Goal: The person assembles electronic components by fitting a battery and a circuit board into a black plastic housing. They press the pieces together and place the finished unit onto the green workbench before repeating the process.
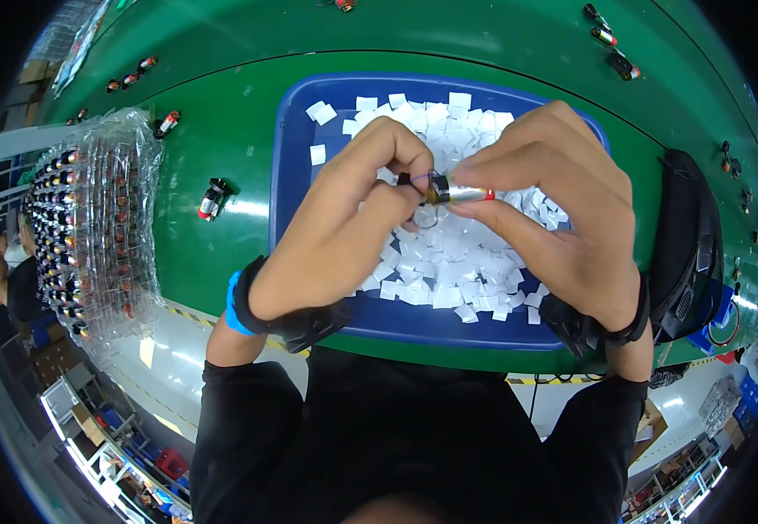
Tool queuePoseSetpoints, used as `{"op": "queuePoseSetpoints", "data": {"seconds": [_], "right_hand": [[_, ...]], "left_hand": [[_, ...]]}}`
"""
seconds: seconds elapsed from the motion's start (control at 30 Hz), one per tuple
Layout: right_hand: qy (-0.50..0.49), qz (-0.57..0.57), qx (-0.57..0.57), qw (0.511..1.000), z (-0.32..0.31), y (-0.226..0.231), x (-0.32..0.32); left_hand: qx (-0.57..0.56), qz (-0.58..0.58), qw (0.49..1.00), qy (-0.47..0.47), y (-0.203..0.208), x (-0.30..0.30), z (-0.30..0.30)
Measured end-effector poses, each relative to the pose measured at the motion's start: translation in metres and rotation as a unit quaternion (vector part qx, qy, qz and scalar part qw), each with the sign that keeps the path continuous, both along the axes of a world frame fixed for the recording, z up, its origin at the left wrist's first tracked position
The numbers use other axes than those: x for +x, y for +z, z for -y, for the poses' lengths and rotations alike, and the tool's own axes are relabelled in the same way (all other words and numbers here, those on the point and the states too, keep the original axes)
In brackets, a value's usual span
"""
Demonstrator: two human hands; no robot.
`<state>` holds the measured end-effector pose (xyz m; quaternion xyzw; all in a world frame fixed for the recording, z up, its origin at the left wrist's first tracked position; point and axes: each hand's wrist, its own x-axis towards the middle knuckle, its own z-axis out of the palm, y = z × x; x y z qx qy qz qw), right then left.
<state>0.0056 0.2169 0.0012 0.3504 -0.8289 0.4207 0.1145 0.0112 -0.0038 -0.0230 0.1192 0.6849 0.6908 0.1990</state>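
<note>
I have the small silver cylinder (465,193) pinched between the thumb and fingers of my right hand (562,205), its red end toward that palm, held above the middle of the blue tray (279,166). My left hand (335,218) curls its fingers at the dark end; whether they clamp it or only press against it, I cannot tell. To work this well, I judge, the right pinch should be steady and light, the left doing the fine work, with no tug on the thin purple wire (420,178). Below, white squares (458,279) cover much of the tray, and my hands hide part of them. Left of the tray a similar part (212,199) lies on the green table (222,131), then a clear plastic stack (113,218); a black case (683,236) stands close on the right.
</note>
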Motion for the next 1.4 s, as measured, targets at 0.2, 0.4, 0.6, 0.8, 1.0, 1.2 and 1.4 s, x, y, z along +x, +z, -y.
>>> {"op": "queuePoseSetpoints", "data": {"seconds": [0.2,0.4,0.6,0.8,1.0,1.2,1.4], "right_hand": [[0.046,-0.086,-0.023,0.995,0.005,-0.002,0.002],[0.038,-0.09,0.004,0.995,0.006,-0.006,0.005],[0.021,-0.086,0.016,0.996,0.001,-0.004,0.005],[-0.018,-0.152,0.052,0.987,0.007,-0.003,0.011],[-0.033,-0.202,0.078,0.976,0.004,-0.003,0.007],[-0.082,-0.158,0.046,0.983,0.007,0.014,0.011],[-0.046,0.136,-0.035,0.989,-0.002,0.013,0.017]], "left_hand": [[0.155,0.164,0.971,-0.074,0.003,-0.014,0.01],[0.131,0.164,0.978,-0.003,0.004,-0.012,0.007],[0.078,0.069,0.994,-0.021,0.013,-0.004,0.009],[0.072,0.067,0.994,-0.036,0.012,-0.004,0.005],[0.005,-0.018,0.997,-0.071,0.021,-0.006,0.012],[0.075,0.05,0.996,-0.008,0.015,-0.003,0.01],[0.14,-0.043,0.988,0.044,0.012,0.0,0.001]]}}
